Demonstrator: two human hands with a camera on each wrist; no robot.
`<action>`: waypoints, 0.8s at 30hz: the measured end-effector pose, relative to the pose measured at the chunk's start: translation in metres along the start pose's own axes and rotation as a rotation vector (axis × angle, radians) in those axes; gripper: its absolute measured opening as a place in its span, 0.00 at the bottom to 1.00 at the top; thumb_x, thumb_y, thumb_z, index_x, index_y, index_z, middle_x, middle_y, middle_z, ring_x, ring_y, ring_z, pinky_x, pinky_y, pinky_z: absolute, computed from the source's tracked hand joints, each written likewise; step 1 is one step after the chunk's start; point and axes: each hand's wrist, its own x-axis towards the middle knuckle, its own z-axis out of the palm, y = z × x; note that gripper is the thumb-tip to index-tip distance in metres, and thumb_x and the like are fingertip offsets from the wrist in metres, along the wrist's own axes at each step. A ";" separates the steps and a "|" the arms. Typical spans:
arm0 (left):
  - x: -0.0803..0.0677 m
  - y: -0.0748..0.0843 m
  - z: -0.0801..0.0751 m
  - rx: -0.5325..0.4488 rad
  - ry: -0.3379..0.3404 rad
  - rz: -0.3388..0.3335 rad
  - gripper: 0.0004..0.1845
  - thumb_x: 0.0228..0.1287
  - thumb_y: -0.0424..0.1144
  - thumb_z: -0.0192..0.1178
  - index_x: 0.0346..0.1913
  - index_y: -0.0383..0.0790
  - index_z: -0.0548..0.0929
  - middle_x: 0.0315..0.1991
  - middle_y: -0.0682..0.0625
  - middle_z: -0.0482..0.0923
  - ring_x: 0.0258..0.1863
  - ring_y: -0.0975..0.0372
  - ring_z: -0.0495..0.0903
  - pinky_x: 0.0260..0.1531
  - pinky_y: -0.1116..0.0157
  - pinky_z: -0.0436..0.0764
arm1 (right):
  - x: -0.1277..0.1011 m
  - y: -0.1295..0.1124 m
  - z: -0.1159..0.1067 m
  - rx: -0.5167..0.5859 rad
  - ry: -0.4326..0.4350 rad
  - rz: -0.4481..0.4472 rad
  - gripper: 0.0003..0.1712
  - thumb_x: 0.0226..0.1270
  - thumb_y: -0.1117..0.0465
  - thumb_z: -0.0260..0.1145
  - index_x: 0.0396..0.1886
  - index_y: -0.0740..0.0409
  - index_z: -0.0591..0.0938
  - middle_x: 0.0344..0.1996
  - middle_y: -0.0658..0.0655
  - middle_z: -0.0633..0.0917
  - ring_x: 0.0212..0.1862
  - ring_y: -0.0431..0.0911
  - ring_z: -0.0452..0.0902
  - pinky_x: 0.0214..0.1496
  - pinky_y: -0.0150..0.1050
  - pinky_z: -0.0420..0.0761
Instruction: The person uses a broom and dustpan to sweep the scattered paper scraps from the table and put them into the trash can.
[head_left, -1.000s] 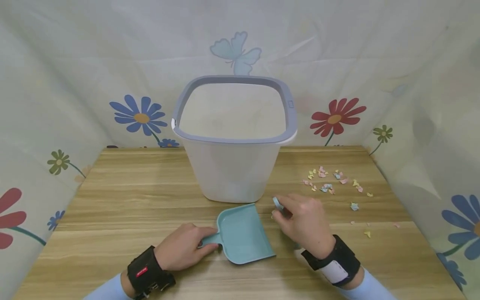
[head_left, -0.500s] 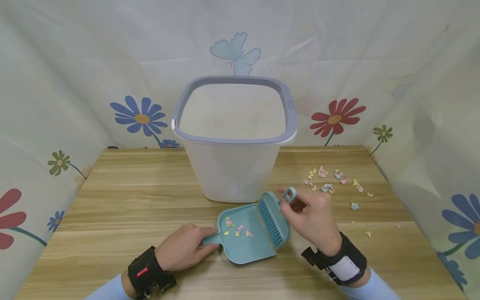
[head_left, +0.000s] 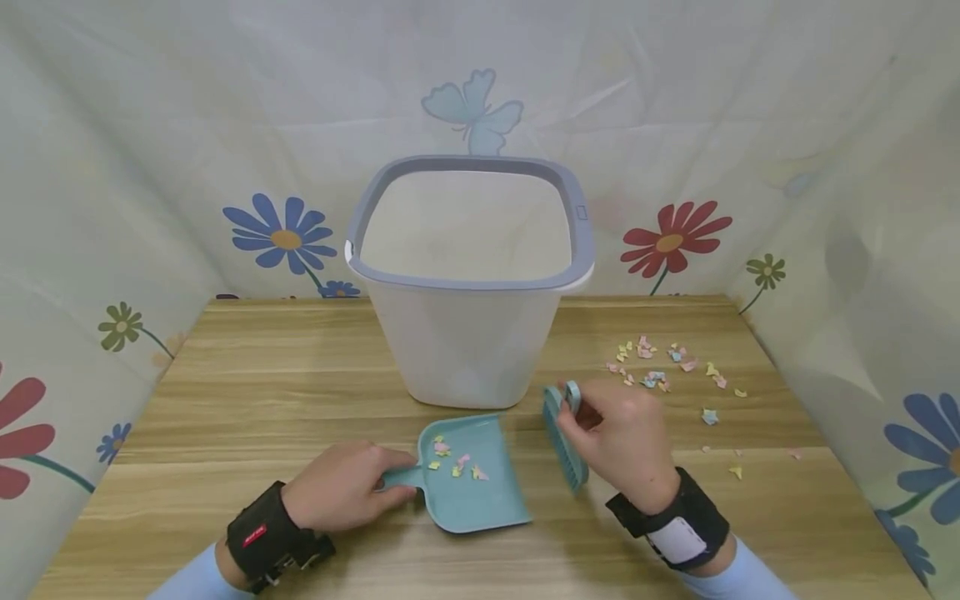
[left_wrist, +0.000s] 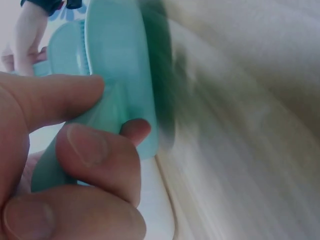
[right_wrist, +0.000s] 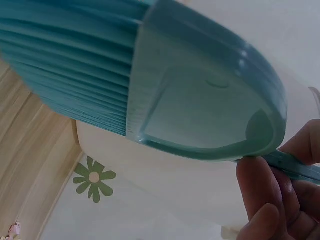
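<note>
Since half a second ago, the dustpan (head_left: 483, 492) has slid left and the brush (head_left: 566, 444) has come away from its lip, turned more on edge, leaving a gap between them. Nearest, the left hand (head_left: 348, 487) has its fingers curled round the dustpan's handle; the pan lies on the table (head_left: 285, 375) with a few paper bits (head_left: 442, 449) in it. The right hand (head_left: 622, 442) pinches the brush's handle between thumb and fingers. Beyond it, more scraps (head_left: 655, 379) lie scattered. Behind the dustpan stands the bin (head_left: 465, 342), upright, before a flowered curtain (head_left: 637, 92).
</note>
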 end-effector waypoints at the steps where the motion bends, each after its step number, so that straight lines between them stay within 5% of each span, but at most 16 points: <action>1: 0.000 -0.001 -0.002 -0.001 -0.003 0.002 0.20 0.70 0.53 0.67 0.58 0.46 0.89 0.50 0.56 0.89 0.40 0.74 0.82 0.42 0.63 0.84 | 0.000 -0.001 0.001 -0.013 -0.004 -0.007 0.04 0.54 0.68 0.70 0.23 0.56 0.84 0.17 0.48 0.82 0.18 0.36 0.76 0.21 0.29 0.76; 5: -0.001 -0.003 -0.005 -0.003 0.004 0.031 0.20 0.71 0.53 0.66 0.57 0.45 0.89 0.48 0.56 0.90 0.35 0.75 0.79 0.40 0.65 0.83 | -0.002 -0.005 0.006 -0.024 -0.027 -0.020 0.09 0.54 0.67 0.71 0.19 0.52 0.81 0.15 0.46 0.79 0.18 0.34 0.74 0.22 0.28 0.74; 13: 0.000 -0.004 -0.005 -0.001 0.012 0.045 0.20 0.71 0.54 0.66 0.57 0.46 0.89 0.49 0.57 0.90 0.37 0.75 0.80 0.41 0.64 0.84 | -0.008 -0.022 0.012 0.092 -0.047 -0.030 0.06 0.52 0.70 0.71 0.28 0.55 0.88 0.18 0.45 0.82 0.19 0.32 0.76 0.21 0.27 0.77; 24: -0.005 -0.008 -0.001 -0.023 0.035 0.050 0.19 0.71 0.52 0.66 0.57 0.46 0.88 0.46 0.58 0.89 0.33 0.77 0.77 0.39 0.66 0.82 | -0.007 -0.023 0.002 0.442 -0.016 0.193 0.13 0.57 0.78 0.71 0.38 0.59 0.90 0.29 0.56 0.91 0.21 0.30 0.77 0.23 0.26 0.77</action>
